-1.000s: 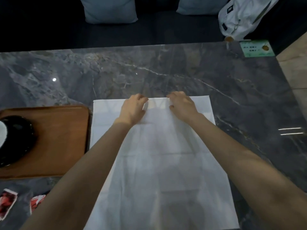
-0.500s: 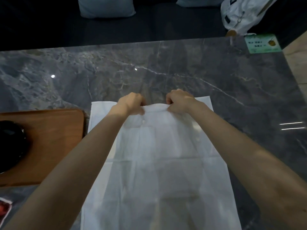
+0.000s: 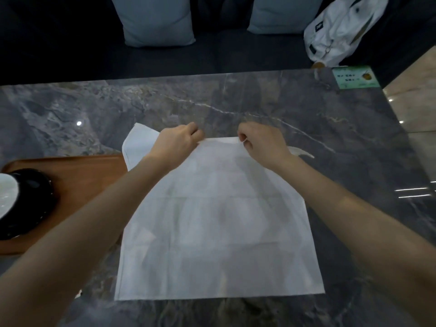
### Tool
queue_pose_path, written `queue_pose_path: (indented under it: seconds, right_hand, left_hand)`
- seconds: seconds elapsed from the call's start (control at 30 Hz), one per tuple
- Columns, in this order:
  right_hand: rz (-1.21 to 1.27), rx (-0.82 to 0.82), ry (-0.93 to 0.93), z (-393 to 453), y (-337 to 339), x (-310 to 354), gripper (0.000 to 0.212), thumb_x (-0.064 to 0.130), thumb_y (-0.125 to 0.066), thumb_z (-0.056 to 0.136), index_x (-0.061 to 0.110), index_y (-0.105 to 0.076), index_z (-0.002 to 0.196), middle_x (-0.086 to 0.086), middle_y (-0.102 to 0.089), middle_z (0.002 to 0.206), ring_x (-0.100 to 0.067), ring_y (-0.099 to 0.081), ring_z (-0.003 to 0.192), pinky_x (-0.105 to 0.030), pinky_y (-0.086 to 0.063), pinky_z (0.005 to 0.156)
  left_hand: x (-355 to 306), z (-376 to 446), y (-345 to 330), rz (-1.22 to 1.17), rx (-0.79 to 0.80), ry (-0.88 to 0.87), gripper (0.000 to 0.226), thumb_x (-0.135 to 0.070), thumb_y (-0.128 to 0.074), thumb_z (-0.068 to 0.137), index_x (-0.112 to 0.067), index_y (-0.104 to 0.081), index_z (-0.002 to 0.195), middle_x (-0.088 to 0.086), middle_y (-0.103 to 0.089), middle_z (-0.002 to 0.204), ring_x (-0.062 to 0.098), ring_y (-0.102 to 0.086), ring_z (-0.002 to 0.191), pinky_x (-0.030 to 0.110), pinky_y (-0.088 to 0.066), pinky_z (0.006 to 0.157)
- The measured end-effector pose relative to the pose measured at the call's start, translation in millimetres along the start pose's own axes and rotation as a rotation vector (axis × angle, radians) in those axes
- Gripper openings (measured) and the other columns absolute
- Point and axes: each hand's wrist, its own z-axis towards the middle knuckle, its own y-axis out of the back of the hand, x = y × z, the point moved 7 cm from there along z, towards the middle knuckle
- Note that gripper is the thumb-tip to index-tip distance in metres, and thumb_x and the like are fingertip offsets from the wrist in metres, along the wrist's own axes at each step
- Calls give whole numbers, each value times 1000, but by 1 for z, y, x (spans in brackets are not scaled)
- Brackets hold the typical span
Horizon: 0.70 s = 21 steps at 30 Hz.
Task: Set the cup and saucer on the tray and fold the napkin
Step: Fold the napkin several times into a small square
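A white napkin [image 3: 217, 237] lies spread on the grey marble table. Its far edge is lifted off the table, pinched by both hands near the middle. My left hand [image 3: 175, 143] grips the edge on the left, my right hand [image 3: 262, 143] grips it on the right, a short span of cloth stretched between them. The napkin's far corners droop outward. At the left stands a wooden tray [image 3: 89, 171]. On it sits a black saucer [image 3: 35, 208] with a cup [image 3: 7, 197] that is white inside, partly cut off by the frame edge.
The marble table [image 3: 342, 142] ends at a dark sofa with two pale cushions [image 3: 155, 20]. A white bag [image 3: 342, 27] lies at the far right, with a green card [image 3: 356, 77] on the table corner. The table's right edge borders a light floor.
Both hands went from flat on the napkin's far edge to pinching it. The far edge has since risen off the table and the far corners now hang loose.
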Motion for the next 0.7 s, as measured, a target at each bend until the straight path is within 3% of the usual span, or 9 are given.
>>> queue_pose_path:
  seconds: [0.07,0.13,0.27,0.5,0.6,0.7]
  right_hand:
    - [-8,-129,123,-23,9,13,11,0,-48,74,7,-56,79,-13,-62,75,-33,-57,61,-33,-37,49]
    - [-25,-239,238,-51,17,27,10,3,-47,70,8,-56,70,-11,-58,63,-29,-53,49,-28,-36,40]
    - [-106,-290,416,-105,17,53,14,4,-45,69,9,-57,64,-9,-52,56,-25,-49,43,-26,-34,36]
    - [-192,-198,617,-188,-13,89,14,-2,-51,73,12,-49,75,-6,-50,58,-21,-45,43,-27,-27,37]
    - [-235,-120,649,-212,-31,98,21,-4,-63,63,11,-53,74,-5,-52,59,-20,-44,43,-27,-26,37]
    - [-309,-11,617,-228,-54,100,26,-3,-73,55,13,-60,71,-3,-54,60,-18,-46,44,-26,-28,37]
  left_hand:
    - [-12,-18,8,39,-43,-72,27,2,-71,64,-7,-55,83,13,-58,69,28,-57,48,24,-35,30]
    - [-26,-39,17,35,-103,-130,23,1,-61,71,-10,-51,89,11,-55,74,27,-57,51,25,-35,30]
    - [-63,-89,30,35,-161,-251,24,-7,-41,78,-11,-49,100,3,-34,83,23,-55,50,23,-31,32]
    - [-118,-176,12,12,-171,-359,30,-12,-46,86,-11,-48,116,4,-40,91,18,-49,60,27,-37,36]
    - [-136,-201,-4,-8,-124,-365,35,-23,-47,84,-14,-47,117,4,-40,96,17,-41,71,25,-42,40]
    - [-145,-213,-20,-20,-62,-302,34,-38,-35,91,-18,-47,116,2,-40,98,16,-41,74,24,-46,42]
